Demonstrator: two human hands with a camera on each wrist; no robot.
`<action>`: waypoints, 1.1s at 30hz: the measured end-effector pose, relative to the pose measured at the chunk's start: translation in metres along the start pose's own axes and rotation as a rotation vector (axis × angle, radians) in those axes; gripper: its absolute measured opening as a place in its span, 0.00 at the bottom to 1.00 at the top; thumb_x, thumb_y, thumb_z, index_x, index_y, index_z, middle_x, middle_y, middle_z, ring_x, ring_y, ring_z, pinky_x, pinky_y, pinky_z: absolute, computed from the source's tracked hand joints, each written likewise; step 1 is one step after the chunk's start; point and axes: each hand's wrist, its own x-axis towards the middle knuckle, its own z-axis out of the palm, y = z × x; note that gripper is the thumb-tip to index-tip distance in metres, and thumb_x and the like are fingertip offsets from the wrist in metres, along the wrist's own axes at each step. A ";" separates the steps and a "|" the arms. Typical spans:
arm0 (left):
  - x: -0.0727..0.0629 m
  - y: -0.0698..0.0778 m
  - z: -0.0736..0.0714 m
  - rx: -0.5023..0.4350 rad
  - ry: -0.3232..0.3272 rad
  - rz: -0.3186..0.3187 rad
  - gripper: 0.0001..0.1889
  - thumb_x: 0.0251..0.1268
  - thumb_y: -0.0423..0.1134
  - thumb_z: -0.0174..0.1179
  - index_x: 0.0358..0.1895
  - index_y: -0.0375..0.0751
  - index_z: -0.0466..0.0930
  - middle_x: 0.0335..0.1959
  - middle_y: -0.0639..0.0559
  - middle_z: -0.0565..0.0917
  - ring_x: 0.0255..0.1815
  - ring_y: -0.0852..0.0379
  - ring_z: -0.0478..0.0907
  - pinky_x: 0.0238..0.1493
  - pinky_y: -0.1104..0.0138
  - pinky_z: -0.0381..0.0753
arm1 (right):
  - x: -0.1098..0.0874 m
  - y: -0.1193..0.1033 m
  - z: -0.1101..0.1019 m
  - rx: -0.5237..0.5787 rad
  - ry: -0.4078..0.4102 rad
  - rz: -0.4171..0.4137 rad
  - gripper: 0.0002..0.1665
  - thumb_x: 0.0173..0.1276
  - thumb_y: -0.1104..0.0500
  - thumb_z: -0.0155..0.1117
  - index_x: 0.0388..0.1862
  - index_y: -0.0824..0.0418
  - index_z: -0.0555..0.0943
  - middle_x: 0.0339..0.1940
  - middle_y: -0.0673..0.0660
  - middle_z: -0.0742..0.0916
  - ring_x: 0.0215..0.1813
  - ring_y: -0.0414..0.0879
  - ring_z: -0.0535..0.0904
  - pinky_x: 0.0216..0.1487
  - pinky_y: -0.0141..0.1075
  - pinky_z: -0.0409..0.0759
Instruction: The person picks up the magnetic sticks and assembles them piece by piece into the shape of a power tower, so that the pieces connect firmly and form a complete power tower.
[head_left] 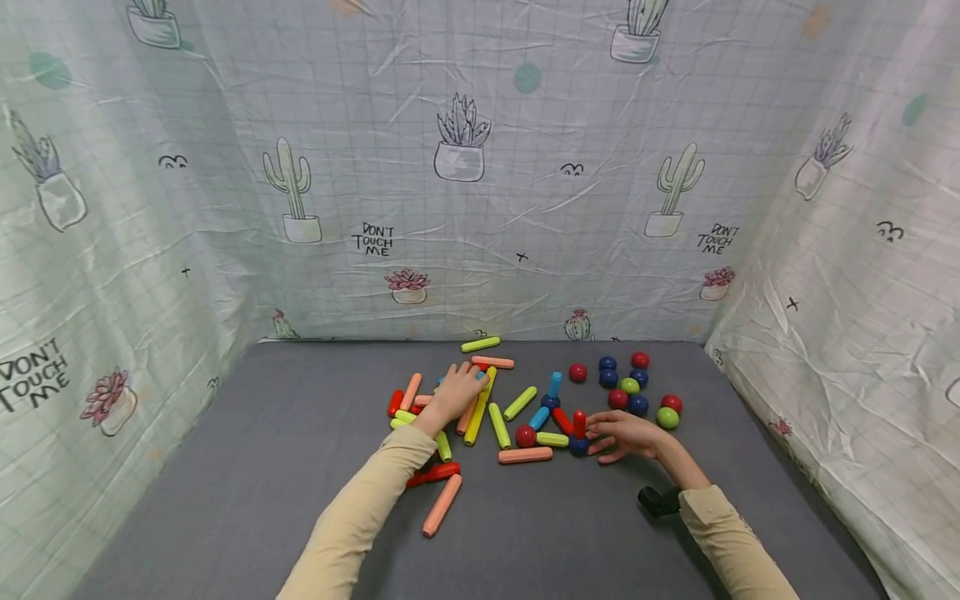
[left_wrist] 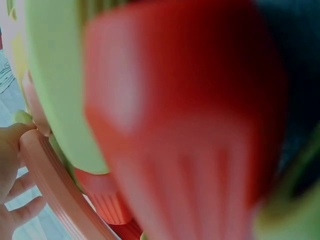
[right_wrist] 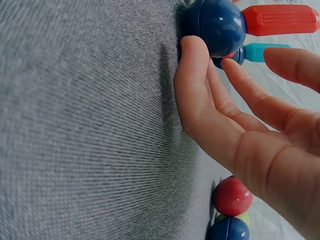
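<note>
My left hand reaches into the loose pile of plastic sticks, beside a long yellow stick. In the left wrist view its fingers lie apart beside a salmon stick; a blurred red stick fills the middle. Palm toward the work, my right hand rests beside a joined frame, its thumb at a dark blue ball. From that ball a red stick stands upright. The frame also has a red ball, a green stick and a light blue upright stick.
Loose red, blue and green balls, among them a red ball, lie to the right. Salmon sticks and green sticks are scattered about the grey table. A black strap hangs at the right wrist. A printed curtain encloses the table.
</note>
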 end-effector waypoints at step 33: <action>-0.012 0.045 -0.030 -1.178 0.082 -0.030 0.14 0.60 0.34 0.55 0.49 0.35 0.72 0.46 0.42 0.79 0.44 0.48 0.78 0.44 0.59 0.78 | -0.003 0.002 0.005 0.000 -0.007 -0.024 0.30 0.70 0.55 0.46 0.62 0.74 0.57 0.46 0.59 0.77 0.43 0.49 0.80 0.42 0.45 0.79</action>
